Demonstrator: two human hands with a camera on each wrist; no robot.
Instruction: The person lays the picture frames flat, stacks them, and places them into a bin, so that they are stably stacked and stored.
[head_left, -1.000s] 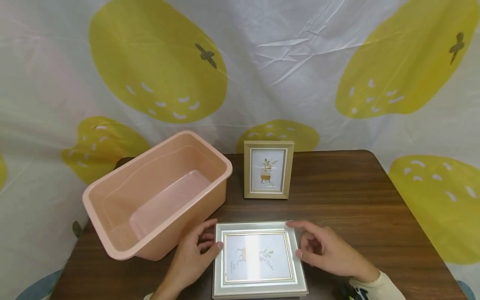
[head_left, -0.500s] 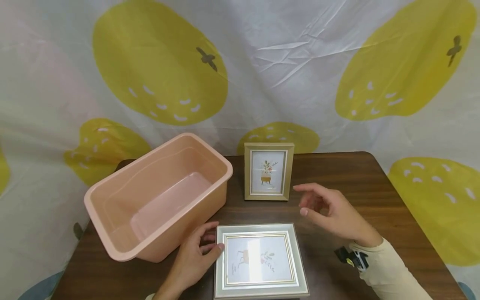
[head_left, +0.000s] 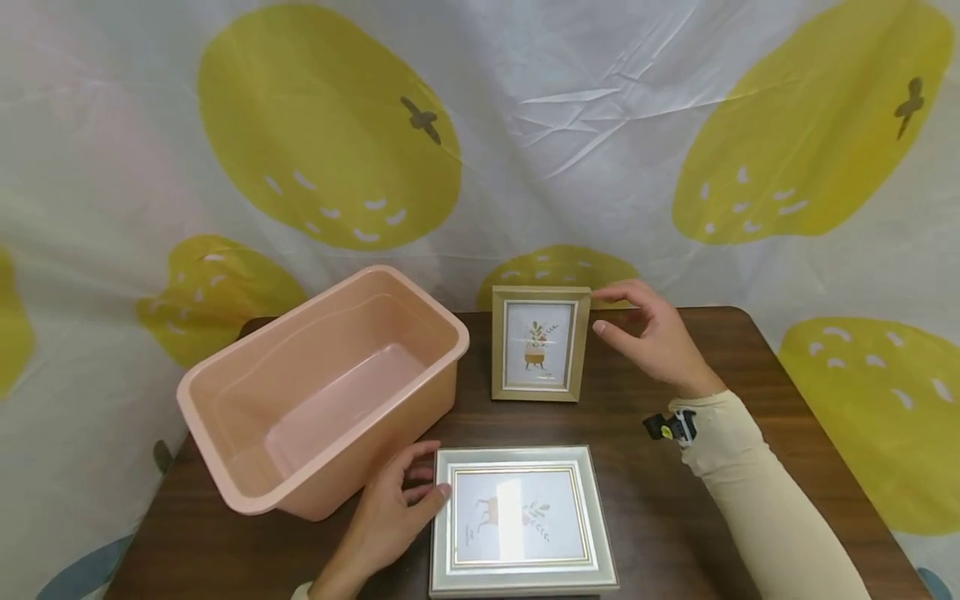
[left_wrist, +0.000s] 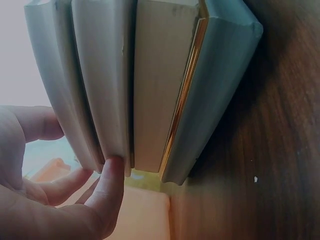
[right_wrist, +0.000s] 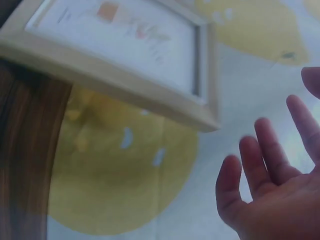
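Note:
A stack of several picture frames [left_wrist: 100, 75] lies near the table's front edge. Its top one, a silver-white frame [head_left: 600, 533], holds a plant picture turned sideways, with glare across the glass. My left hand [head_left: 390, 508] rests along the stack's left side, thumb and fingertips against the upper layers in the left wrist view. Farther back a smaller tan wood frame [head_left: 501, 350] stands upright, showing a potted plant. Beside its right edge is my right hand [head_left: 654, 337], index finger and thumb spread, index tip right at the upper corner. Nothing is in its palm [right_wrist: 275, 210].
A deep pink plastic bin [head_left: 322, 292] stands at the left of the dark wooden table [head_left: 675, 517], close to my left hand. Behind the table hangs a pale cloth [head_left: 555, 75] printed with yellow fruit. A black device [head_left: 672, 427] sits on my right wrist.
My right hand has left the right side of the stack and moved up and back to the upright tan frame. My left hand stays at the stack.

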